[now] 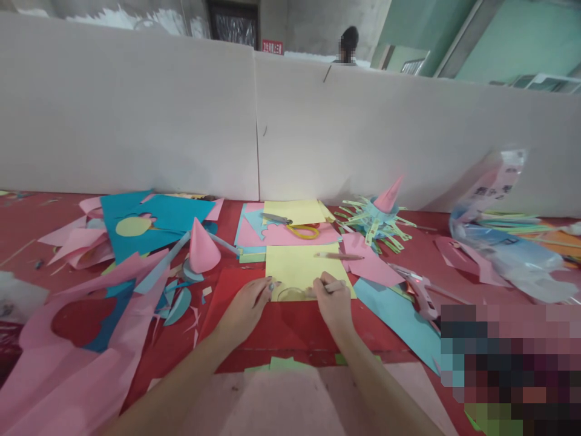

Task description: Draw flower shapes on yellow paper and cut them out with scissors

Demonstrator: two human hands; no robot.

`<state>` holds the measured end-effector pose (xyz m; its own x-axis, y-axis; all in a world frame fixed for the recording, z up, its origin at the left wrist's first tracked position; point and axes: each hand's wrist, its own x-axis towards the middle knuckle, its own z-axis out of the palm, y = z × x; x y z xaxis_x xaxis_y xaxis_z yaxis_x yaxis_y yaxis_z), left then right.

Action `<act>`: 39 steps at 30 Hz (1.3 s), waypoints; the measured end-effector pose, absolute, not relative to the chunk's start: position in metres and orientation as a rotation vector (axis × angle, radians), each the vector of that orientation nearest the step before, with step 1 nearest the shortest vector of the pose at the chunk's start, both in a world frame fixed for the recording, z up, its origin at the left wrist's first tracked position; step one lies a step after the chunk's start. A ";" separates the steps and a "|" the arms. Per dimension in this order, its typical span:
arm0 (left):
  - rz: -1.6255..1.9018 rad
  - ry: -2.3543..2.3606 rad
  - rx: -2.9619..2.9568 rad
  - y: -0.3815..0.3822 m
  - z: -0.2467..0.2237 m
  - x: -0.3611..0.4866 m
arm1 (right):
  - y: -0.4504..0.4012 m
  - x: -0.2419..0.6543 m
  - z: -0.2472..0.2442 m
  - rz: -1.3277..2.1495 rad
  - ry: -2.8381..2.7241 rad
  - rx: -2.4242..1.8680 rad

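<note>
A yellow sheet (297, 266) lies on the red table, with a curved pencil line near its lower edge. My right hand (331, 295) is closed around a pen (336, 286), its tip by the right end of that line. At the sheet's lower left rests my left hand (254, 297), fingers bent and pressed together at the paper's edge; whether they hold something small is hidden. A brown pencil (340, 256) lies across the sheet's upper right. Yellow-handled scissors (303, 231) sit on pink and yellow paper behind it.
Left are a pink paper cone (203, 248), blue sheets (172, 212) and pink cut paper (91, 387). Right stand a fringed paper piece with a pink cone (388, 195), a glue gun (422, 293) and a plastic bag (512, 248). A white partition (136, 115) rises behind; a person's head shows beyond.
</note>
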<state>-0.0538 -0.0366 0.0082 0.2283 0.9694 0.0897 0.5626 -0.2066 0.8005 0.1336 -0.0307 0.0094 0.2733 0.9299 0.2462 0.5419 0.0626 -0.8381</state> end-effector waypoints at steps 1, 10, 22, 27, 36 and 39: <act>0.813 1.410 1.861 -0.037 0.008 -0.054 | -0.031 0.134 0.009 0.501 -1.380 -1.602; 0.804 1.407 1.873 -0.036 0.008 -0.055 | -0.032 0.134 0.008 0.660 -1.326 -1.585; 0.825 1.403 1.874 -0.035 0.007 -0.054 | -0.032 0.134 0.007 0.523 -1.348 -1.567; 0.819 1.406 1.875 -0.035 0.007 -0.055 | -0.032 0.134 0.008 0.493 -1.380 -1.594; 0.813 1.409 1.878 -0.035 0.007 -0.055 | -0.032 0.135 0.009 0.515 -1.364 -1.569; 0.813 1.410 1.880 -0.035 0.005 -0.055 | -0.031 0.135 0.008 0.476 -1.406 -1.573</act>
